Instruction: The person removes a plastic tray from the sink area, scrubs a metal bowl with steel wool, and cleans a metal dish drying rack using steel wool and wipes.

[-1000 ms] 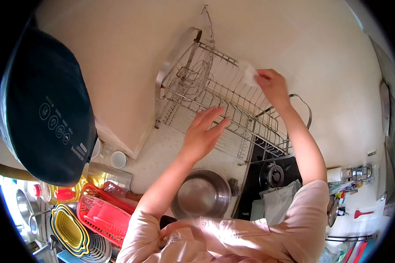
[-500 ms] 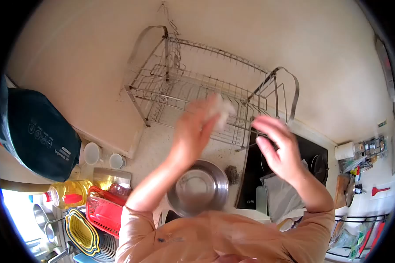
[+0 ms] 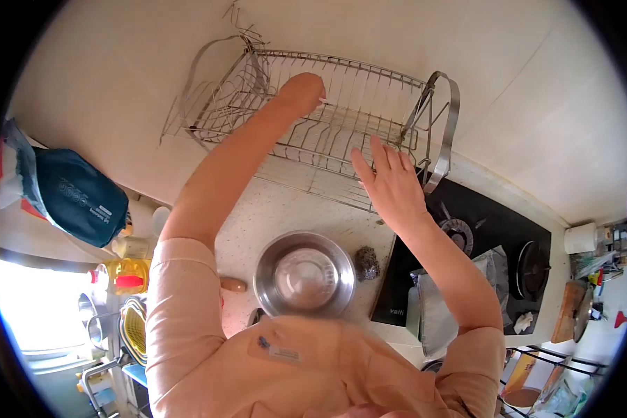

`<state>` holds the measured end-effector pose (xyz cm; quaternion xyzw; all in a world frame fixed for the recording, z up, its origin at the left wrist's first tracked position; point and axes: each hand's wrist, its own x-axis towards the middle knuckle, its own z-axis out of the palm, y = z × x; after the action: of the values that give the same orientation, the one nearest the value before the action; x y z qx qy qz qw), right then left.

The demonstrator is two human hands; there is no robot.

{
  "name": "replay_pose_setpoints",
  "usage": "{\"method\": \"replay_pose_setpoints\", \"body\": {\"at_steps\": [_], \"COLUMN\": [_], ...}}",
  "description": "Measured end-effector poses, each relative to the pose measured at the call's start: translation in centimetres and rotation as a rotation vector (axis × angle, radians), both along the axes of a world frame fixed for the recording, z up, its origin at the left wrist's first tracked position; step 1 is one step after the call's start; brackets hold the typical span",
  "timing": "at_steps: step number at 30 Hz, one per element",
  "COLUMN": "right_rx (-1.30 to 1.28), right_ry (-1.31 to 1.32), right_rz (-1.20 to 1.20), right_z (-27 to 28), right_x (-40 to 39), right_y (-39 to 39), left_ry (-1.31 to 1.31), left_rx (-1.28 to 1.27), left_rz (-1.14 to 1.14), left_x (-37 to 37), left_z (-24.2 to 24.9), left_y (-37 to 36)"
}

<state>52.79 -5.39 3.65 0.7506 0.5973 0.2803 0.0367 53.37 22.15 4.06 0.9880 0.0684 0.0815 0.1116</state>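
My left hand [image 3: 303, 94] is closed, reaching over the upper part of a metal wire dish rack [image 3: 355, 64]. A small white edge shows beside its fingers, seemingly the crumpled white cloth; most of it is hidden by the hand. At the rack's front right, my right hand [image 3: 396, 182] has its fingers spread and holds nothing. Its fingertips overlap the lower wires; whether they touch cannot be made out. Below both hands, a stainless steel bowl [image 3: 341, 279] with what looks like water in it stands on the counter. A dark scouring pad [image 3: 366, 262] lies right of the bowl.
A black cooktop [image 3: 491, 202] is at the right, with a grey cloth-like bag [image 3: 442, 317] on its front part. On the left are an oil bottle [image 3: 129, 276], a yellow colander [image 3: 134, 327] and a dark green bag [image 3: 80, 198]. Utensils [image 3: 599, 258] stand far right.
My left hand has moved up and deeper over the rack, and the white cloth is now mostly hidden in it. My right hand has shifted left to the rack, fingers spread. The view has shifted.
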Motion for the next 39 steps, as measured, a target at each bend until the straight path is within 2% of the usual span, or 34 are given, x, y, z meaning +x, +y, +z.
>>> {"method": "replay_pose_setpoints", "body": {"at_steps": [4,7,10,13,16,19,22,25,28,31,34,37,39], "right_rx": [0.076,0.137,0.184,0.212,0.226,0.243,0.253,0.272,0.278,0.289,0.297,0.315,0.343], "right_ry": [0.043,0.078,0.084,0.096,0.109,0.125,0.113,0.118,0.132,0.149,0.195,0.213,0.216], "right_rz": [0.018,0.013,0.032,0.037,0.028,0.015,0.022,0.014,0.012,0.017,0.005,0.004,0.000], "right_z": [-0.5,-0.6,-0.7,-1.0,-0.7,-0.7,-0.6,-0.8,-0.7,-0.7,-0.9,-1.2,-1.1], "right_x": [0.4,0.0,0.3,0.0,-0.3,-0.3,-0.3,-0.6,-0.5,-0.2,-0.2,-0.2,-0.3], "right_y": [0.2,0.4,0.5,0.4,0.6,0.7,0.7,0.5,0.5,0.3,0.3,0.3,0.4], "left_ry": [0.253,-0.215,-0.233,0.056,0.352,-0.258,-0.296,-0.221,0.186,0.365,-0.176,-0.208,0.083], "left_rx": [-0.102,-0.098,0.006,-0.002,-0.142,-0.245,-0.021,0.195,0.143,-0.200,-0.172,0.210,0.120], "left_rz": [-0.203,-0.238,-0.067,-0.168,-0.263,-0.134,-0.132,-0.199,-0.164,-0.287,-0.102,-0.255,-0.210], "left_x": [-1.5,-0.3,0.1,-0.5,-0.8,1.2,2.1,1.2,1.9,1.6,1.0,0.4,-0.1], "left_z": [3.3,1.8,-1.1,-0.1,3.3,2.8,-0.2,-2.4,0.5,3.3,1.5,-1.7,-1.3], "left_y": [0.4,0.9,-0.5,-0.4,0.5,1.0,-0.1,-0.5,-1.0,-0.8,-0.4,-1.1,-0.8]}}
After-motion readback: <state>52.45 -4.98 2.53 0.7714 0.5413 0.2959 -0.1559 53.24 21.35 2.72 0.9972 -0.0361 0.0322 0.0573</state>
